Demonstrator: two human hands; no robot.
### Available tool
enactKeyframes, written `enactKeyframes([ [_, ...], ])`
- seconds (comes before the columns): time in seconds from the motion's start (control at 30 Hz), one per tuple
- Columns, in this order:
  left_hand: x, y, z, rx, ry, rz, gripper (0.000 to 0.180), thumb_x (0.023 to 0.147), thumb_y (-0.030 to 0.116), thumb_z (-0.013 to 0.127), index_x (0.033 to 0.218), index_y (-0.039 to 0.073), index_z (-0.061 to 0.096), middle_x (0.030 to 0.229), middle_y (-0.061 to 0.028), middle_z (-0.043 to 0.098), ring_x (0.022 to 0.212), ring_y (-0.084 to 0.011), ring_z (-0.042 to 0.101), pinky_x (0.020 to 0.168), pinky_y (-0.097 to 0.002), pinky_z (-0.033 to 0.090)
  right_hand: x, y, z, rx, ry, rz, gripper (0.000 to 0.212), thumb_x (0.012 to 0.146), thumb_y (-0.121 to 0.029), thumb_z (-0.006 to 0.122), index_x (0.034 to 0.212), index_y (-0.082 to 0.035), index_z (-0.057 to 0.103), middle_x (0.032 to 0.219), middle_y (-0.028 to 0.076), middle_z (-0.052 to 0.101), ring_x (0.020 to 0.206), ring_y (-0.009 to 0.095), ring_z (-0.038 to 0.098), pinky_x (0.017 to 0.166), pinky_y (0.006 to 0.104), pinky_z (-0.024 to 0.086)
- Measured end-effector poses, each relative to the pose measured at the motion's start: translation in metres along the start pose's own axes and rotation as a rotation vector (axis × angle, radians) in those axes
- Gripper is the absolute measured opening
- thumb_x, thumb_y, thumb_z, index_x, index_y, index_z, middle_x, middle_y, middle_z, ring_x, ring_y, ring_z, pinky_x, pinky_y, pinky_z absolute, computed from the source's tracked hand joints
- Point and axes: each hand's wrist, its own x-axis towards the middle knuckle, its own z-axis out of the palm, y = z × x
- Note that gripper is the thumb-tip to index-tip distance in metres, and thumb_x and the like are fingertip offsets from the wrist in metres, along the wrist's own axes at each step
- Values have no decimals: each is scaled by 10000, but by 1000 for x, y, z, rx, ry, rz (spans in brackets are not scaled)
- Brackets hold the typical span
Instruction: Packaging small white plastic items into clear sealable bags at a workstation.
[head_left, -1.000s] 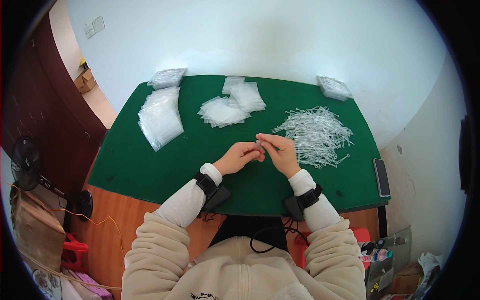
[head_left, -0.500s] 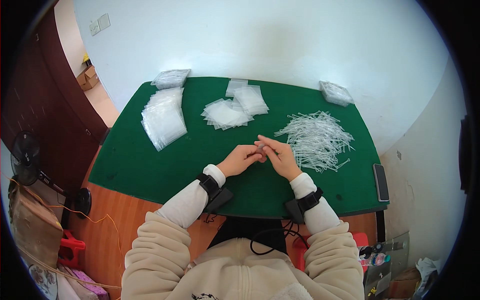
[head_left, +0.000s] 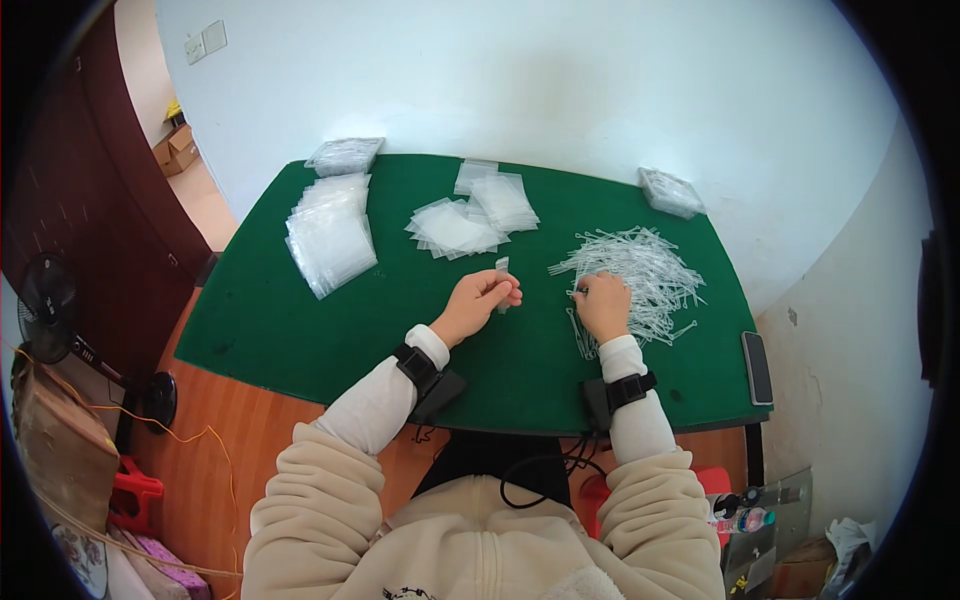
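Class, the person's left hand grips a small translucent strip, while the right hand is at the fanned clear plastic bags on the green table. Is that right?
One detail is wrong: the head view shows the right hand at the heap of clear, loop-ended pieces on the green table. The left hand does grip the small translucent strip.

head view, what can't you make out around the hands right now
Head view: middle of the clear strip, covered by the left hand.
Head view: part of the clear pile, covered by the right hand.
Head view: whether the right hand grips anything; too small.
Head view: part of the red item, behind the right sleeve.
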Motion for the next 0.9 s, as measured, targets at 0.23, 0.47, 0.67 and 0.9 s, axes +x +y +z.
enactKeyframes([
  [0.23,1,-1,-2,-50,19,-34,195,918,129,471,979,-30,566,876,-78,622,803,-139,615,698,-231,471,0,-1,8,10,25,-63,55,732,-149,607,764,-126,646,797,48,615,829,258,547,741,427,375],
  [0.47,1,-1,-1,-37,9,-57,201,918,134,471,984,-32,564,882,-82,622,805,-144,617,700,-234,475,0,0,11,36,8,-101,40,726,-133,586,734,-120,623,769,36,617,806,260,558,693,438,382],
  [0.67,1,0,-2,-31,12,-71,201,919,136,470,986,-30,562,890,-85,621,811,-147,618,716,-242,482,-2,-8,5,132,70,-131,56,743,-94,569,752,-101,624,769,61,619,794,276,562,686,419,400],
  [0.9,-1,2,0,-46,-1,-111,205,921,140,470,1004,-28,554,912,-89,619,823,-154,619,735,-258,491,1,-27,-4,786,80,-176,72,803,-60,534,820,-59,604,797,61,591,746,194,552,668,322,416],
])
